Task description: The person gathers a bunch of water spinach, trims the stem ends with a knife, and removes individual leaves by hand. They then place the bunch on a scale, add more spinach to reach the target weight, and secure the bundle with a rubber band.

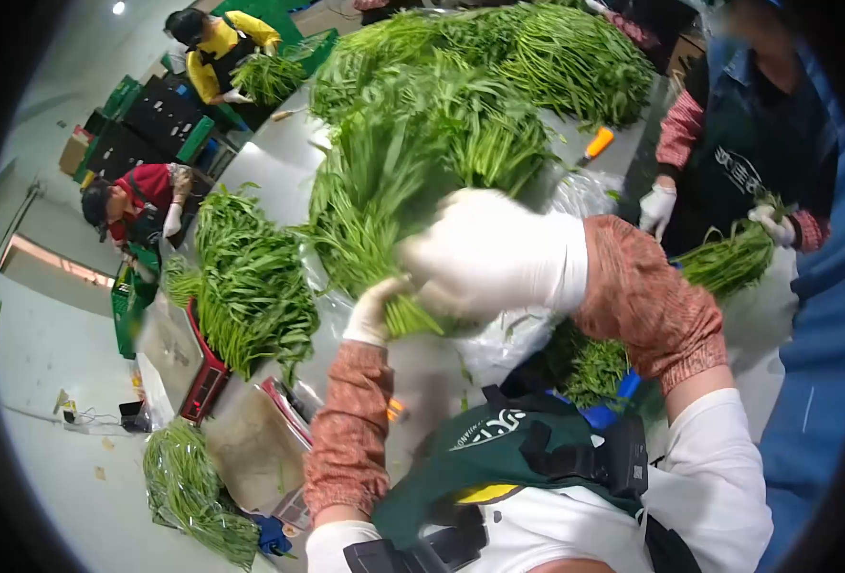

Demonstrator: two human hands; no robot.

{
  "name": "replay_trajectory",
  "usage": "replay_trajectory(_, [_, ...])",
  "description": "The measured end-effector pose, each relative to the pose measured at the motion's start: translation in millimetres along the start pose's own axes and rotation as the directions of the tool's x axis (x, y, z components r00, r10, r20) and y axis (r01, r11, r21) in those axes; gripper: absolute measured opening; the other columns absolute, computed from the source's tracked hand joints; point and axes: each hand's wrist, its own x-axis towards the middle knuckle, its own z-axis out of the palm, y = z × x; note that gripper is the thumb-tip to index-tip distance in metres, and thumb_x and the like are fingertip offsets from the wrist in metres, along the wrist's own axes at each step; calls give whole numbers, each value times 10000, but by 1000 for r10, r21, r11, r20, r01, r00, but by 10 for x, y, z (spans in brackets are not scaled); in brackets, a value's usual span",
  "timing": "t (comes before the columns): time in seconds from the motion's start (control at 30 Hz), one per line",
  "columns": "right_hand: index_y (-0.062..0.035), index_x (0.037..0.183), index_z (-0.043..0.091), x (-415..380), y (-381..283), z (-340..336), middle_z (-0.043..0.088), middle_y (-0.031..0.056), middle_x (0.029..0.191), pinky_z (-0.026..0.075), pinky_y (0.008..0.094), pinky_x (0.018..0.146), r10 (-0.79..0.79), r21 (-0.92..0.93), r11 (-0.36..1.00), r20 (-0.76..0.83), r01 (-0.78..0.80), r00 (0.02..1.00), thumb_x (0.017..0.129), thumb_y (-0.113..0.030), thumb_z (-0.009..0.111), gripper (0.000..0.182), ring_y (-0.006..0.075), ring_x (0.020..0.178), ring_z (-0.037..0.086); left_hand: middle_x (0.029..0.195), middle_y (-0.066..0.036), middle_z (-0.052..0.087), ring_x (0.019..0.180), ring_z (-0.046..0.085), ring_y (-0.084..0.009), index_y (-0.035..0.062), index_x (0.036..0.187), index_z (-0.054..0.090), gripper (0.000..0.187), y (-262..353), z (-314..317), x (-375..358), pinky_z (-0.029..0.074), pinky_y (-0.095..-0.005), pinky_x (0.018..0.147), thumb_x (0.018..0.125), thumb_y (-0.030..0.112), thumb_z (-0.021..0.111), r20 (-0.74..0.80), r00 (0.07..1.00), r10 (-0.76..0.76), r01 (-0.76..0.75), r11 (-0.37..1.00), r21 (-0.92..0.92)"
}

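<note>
My left hand [375, 313], in a white glove, is closed around the stem end of a bunch of leafy greens [360, 234] with long thin stems. Cut stems [409, 317] stick out below its fingers. My right hand [499, 253], also gloved in white, is beside the bunch, close to the left hand. Motion smears it and its fingers are hard to make out. Beyond both hands a large heap of the same greens [442, 95] covers the metal table [274, 167].
More greens [251, 277] lie at left, near a red-edged scale [203, 368]. A bagged bundle [189, 487] is lower left. Clear plastic [508, 344] lies under my right hand. An orange-handled knife [596, 143] rests ahead. A co-worker [747, 134] at right holds greens; others work at left.
</note>
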Motion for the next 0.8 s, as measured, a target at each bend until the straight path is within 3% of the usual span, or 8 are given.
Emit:
replay_trajectory(0.03, [-88, 774, 618, 44, -438, -293, 585, 110, 599, 501, 405, 587, -245, 182, 955, 45, 233, 969, 766, -268, 638, 181, 287, 575, 612, 895, -138, 678, 795, 660, -285, -12, 1005, 640, 235, 22, 49, -35, 548, -427, 767, 858, 171, 643, -3, 999, 41, -41, 999, -19])
replay_trajectory(0.13, [-74, 850, 592, 25, -1197, -547, 593, 121, 634, 504, 410, 592, -536, 221, 823, -1, 523, 844, 787, -286, 624, 224, 296, 590, 617, 852, -99, 658, 752, 634, -221, -15, 976, 639, 194, 103, 330, -123, 542, -368, 724, 834, 117, 649, -5, 994, 106, -106, 994, -27])
replay_trajectory(0.2, [-64, 901, 574, -2, -1424, -565, 598, 129, 656, 505, 413, 595, -565, 220, 808, 27, 547, 824, 800, -298, 615, 258, 302, 600, 620, 835, -89, 650, 733, 627, -229, -8, 977, 636, 193, 150, 443, -229, 539, -377, 717, 827, 110, 660, 115, 990, 86, -75, 993, -93])
replay_trajectory(0.3, [-49, 977, 547, -91, -1579, -575, 606, 140, 690, 508, 418, 599, -563, 230, 813, 76, 534, 823, 821, -316, 602, 314, 311, 615, 625, 827, -82, 654, 732, 630, -229, 6, 986, 631, 195, 176, 884, -673, 541, -376, 720, 819, 100, 670, 17, 986, 163, -162, 985, -65])
replay_trajectory(0.37, [-39, 1028, 530, -183, -1612, -576, 611, 147, 713, 509, 421, 602, -544, 232, 830, 128, 508, 830, 835, -328, 593, 353, 317, 625, 628, 830, -78, 663, 739, 643, -218, 20, 995, 630, 210, 184, 916, -845, 550, -372, 717, 816, 114, 688, 79, 968, 238, -241, 970, 21])
replay_trajectory(0.57, [-9, 1181, 476, -497, -1474, -610, 626, 169, 781, 514, 431, 612, -286, 159, 953, 177, 260, 942, 876, -363, 565, 475, 335, 655, 637, 833, -74, 678, 739, 658, -190, 30, 979, 640, 234, 498, 1280, -974, 567, -321, 703, 796, 142, 733, 230, 881, 413, -438, 896, 70])
replay_trajectory(0.67, [6, 1257, 450, -714, -1300, -353, 633, 180, 815, 517, 436, 616, 73, 213, 973, 82, -89, 994, 897, -381, 551, 538, 344, 670, 642, 834, -71, 678, 736, 659, -180, 33, 980, 640, 238, 115, 1312, -1354, 570, -312, 702, 794, 140, 742, 151, 903, 403, -406, 914, -15])
replay_trajectory(0.8, [25, 1359, 414, -680, -1272, 515, 643, 195, 861, 520, 442, 622, 515, 229, 848, -147, -477, 845, 925, -404, 533, 622, 355, 690, 649, 856, -52, 672, 761, 655, -165, 41, 968, 651, 241, 120, 1139, -1113, 550, -293, 717, 786, 148, 768, 152, 898, 414, -413, 910, -37])
